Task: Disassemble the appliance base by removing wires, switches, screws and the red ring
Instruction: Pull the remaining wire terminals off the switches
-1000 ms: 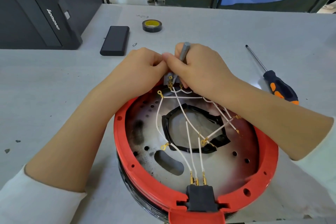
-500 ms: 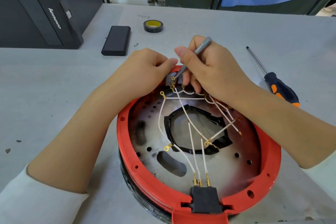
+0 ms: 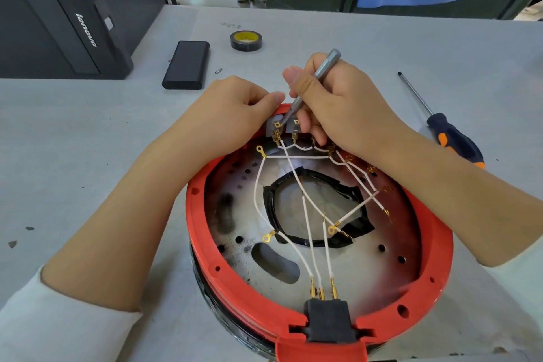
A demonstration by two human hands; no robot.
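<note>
Grey table bears tape roll, black case, screwdriver.

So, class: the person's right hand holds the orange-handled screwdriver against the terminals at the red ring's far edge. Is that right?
Not quite. In the head view the right hand holds a slim grey tool; the orange-handled screwdriver lies untouched on the table. The rest stands.
</note>
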